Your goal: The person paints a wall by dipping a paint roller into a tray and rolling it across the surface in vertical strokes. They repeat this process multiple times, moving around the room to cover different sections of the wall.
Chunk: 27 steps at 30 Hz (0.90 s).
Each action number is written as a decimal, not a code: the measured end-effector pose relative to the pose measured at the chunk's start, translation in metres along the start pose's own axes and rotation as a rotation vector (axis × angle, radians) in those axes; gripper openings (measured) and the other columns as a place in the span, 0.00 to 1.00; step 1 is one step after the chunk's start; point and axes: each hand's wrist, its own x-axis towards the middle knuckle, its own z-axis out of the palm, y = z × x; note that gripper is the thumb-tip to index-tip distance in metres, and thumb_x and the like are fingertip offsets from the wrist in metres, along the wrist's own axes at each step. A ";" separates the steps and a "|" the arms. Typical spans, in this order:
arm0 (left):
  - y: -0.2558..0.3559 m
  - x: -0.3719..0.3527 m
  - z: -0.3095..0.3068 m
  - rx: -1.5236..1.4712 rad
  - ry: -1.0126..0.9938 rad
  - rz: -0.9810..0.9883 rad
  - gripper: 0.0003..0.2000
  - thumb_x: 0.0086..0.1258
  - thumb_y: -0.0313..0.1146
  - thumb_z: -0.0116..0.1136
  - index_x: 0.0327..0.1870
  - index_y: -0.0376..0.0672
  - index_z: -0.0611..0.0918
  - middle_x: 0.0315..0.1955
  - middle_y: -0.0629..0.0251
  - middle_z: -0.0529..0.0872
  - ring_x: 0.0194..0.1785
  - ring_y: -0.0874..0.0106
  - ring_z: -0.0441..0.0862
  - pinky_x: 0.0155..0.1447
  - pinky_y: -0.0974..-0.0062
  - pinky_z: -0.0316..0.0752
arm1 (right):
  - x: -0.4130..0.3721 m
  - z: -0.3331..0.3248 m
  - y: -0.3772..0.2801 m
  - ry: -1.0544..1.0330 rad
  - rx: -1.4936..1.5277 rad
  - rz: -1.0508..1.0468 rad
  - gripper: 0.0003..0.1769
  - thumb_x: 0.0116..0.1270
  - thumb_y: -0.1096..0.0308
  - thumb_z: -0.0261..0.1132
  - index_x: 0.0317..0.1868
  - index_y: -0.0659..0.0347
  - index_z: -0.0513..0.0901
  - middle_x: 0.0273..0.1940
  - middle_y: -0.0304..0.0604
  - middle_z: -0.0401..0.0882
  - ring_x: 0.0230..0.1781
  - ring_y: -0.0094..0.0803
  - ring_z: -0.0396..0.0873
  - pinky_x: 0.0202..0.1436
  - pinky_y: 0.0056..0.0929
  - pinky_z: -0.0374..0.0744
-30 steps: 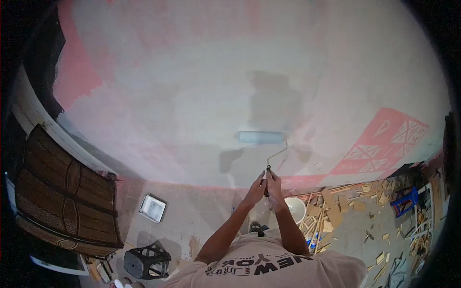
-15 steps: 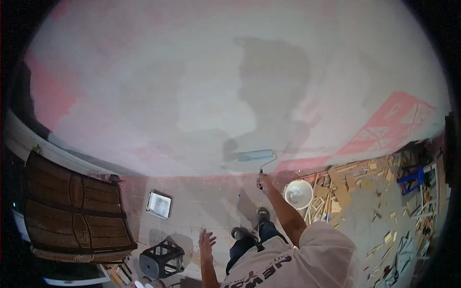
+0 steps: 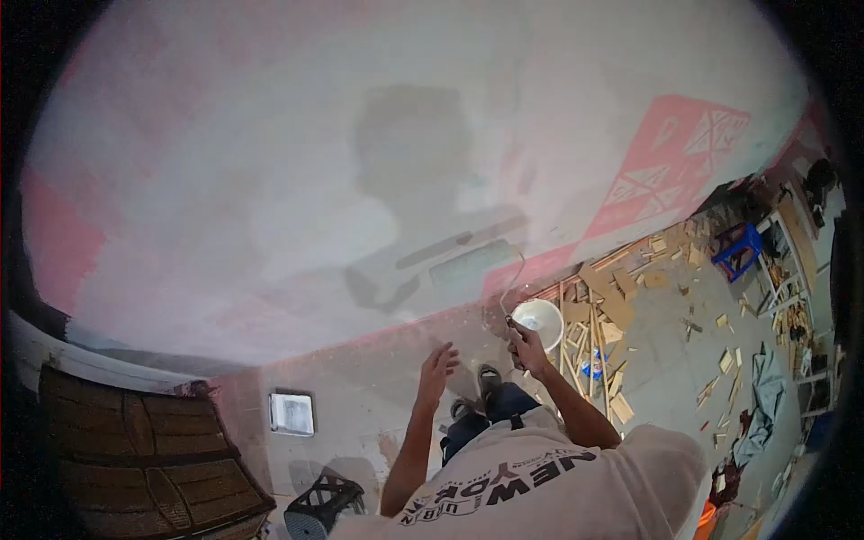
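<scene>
My right hand [image 3: 529, 349] is closed round the handle of a paint roller [image 3: 470, 264]. Its pale, wide sleeve is tilted and overlaps the lower part of the wall [image 3: 270, 180], which is whitish over pink. A bent wire frame joins sleeve and handle. To the left of the handle, my left hand [image 3: 438, 367] is held out in the air with fingers stretched and nothing in it. Just beyond my right hand stands a white bucket [image 3: 551, 312] on the floor, partly hidden by that hand.
On the floor to the left lies a paint tray [image 3: 292, 414], with a black stool [image 3: 326, 506] nearer me. A brown panelled wooden piece [image 3: 144, 432] fills the lower left. Wood scraps [image 3: 612, 333] litter the right side, near a blue stool [image 3: 738, 250] and a crumpled grey cloth [image 3: 763, 405].
The roller has tilted and appears larger. My right hand now shows further right, in front of the bucket, and my left hand has come up and right, closer to it. The view has turned.
</scene>
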 end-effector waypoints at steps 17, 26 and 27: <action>0.035 0.164 0.209 -0.322 -0.053 0.188 0.21 0.86 0.46 0.46 0.65 0.38 0.76 0.51 0.65 0.82 0.53 0.75 0.78 0.61 0.74 0.73 | 0.135 -0.053 -0.032 0.169 -0.209 -0.647 0.20 0.82 0.64 0.54 0.64 0.69 0.78 0.40 0.42 0.82 0.40 0.25 0.77 0.46 0.28 0.78; 0.122 0.167 0.218 -0.153 0.045 0.230 0.20 0.84 0.41 0.49 0.62 0.33 0.80 0.49 0.63 0.83 0.52 0.76 0.78 0.60 0.76 0.72 | 0.144 -0.042 -0.080 0.045 -0.163 -0.627 0.24 0.82 0.64 0.54 0.73 0.66 0.71 0.54 0.49 0.82 0.52 0.31 0.79 0.56 0.31 0.78; 0.137 0.164 0.219 -0.120 0.041 0.233 0.21 0.84 0.41 0.48 0.66 0.33 0.79 0.54 0.60 0.84 0.57 0.75 0.79 0.64 0.75 0.72 | 0.137 -0.037 -0.100 0.022 -0.175 -0.626 0.27 0.82 0.63 0.53 0.76 0.64 0.69 0.58 0.53 0.82 0.55 0.34 0.80 0.59 0.33 0.78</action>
